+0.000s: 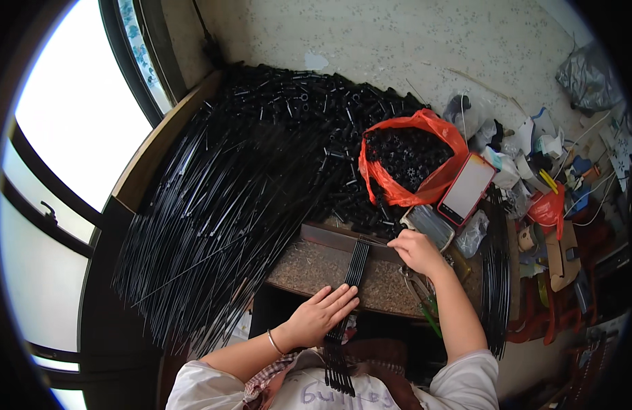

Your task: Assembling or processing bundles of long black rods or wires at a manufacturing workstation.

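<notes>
A flat bundle of thin black rods (355, 268) lies across a small brown work board (309, 268) in front of me and runs down toward my lap. My left hand (321, 315) rests flat on the lower part of the bundle, fingers together and extended. My right hand (417, 251) is at the bundle's far end by the board's raised back edge, fingers curled; whether they pinch a small piece there is hidden.
A large heap of long black rods (213, 205) covers the floor on the left, with small black tube pieces (309, 102) behind. An orange bag of black gear-like parts (406, 158), a phone (466, 188), pliers (420, 292) and clutter (555, 178) lie on the right.
</notes>
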Demonstrator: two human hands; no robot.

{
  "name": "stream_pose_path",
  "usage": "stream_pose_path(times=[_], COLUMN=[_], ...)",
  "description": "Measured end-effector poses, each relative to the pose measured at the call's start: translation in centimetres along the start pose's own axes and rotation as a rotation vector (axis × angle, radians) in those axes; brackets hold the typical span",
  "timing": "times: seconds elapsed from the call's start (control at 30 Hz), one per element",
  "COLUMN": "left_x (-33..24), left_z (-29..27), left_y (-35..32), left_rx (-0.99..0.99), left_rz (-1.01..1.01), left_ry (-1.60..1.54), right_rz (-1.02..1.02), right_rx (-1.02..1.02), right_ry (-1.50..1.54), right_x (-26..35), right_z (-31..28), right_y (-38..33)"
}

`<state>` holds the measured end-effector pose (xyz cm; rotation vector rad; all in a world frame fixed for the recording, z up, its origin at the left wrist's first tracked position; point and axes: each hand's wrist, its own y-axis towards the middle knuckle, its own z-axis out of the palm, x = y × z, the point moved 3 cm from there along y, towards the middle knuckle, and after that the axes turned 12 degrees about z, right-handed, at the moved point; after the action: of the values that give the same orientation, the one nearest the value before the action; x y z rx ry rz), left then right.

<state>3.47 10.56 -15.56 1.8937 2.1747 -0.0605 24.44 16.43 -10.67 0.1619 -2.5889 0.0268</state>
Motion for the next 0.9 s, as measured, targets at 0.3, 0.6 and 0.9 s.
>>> stream_pose_path(times=[0.3, 0.6, 0.9], left_x=[-1.3, -2.0, -3.0], left_z=[-1.5, -2.1, -1.1], left_y=[-1.1, -1.5, -2.7], left_rx=[-0.026, -0.019, -0.179], left_rz=[-0.01, -0.005, -0.021], left_ry=[-0.047, -0.094, -0.218], right_rz=[0.002, -0.009, -0.152], right_rx=[0.01, -0.109, 0.902], right_ry=[-0.055, 0.125, 1.076], right_x=[2.7, 4.2, 11.4], right_z=[-0.5, 1.5, 1.3], right_y=[-1.0, 0.1, -7.9])
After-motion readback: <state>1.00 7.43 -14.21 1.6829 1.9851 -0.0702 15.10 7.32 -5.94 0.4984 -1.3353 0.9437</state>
